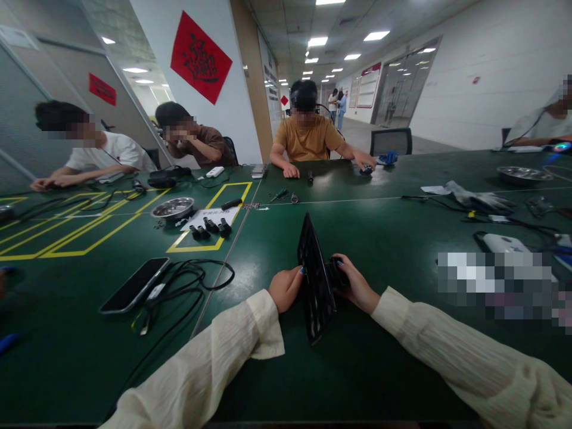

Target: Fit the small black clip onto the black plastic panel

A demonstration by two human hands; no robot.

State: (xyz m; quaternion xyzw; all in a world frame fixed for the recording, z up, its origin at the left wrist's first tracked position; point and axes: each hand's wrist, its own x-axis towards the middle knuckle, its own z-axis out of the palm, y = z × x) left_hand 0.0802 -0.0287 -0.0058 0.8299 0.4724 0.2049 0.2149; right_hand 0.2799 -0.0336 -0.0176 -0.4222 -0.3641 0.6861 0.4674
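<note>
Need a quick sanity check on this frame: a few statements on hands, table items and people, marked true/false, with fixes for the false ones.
1. The left hand touches the black panel. True.
2. The phone lies left of the panel, beside a black cable. True.
3. The right hand rests on the phone. False: it holds a dark part at the panel's right side.
4. The small black parts stand inside the metal bowl. False: they stand outside it, at the white sheet.
5. A person in an orange-brown shirt is across the table. True.
6. The camera wearer's sleeves are black. False: they are pale cream.
</note>
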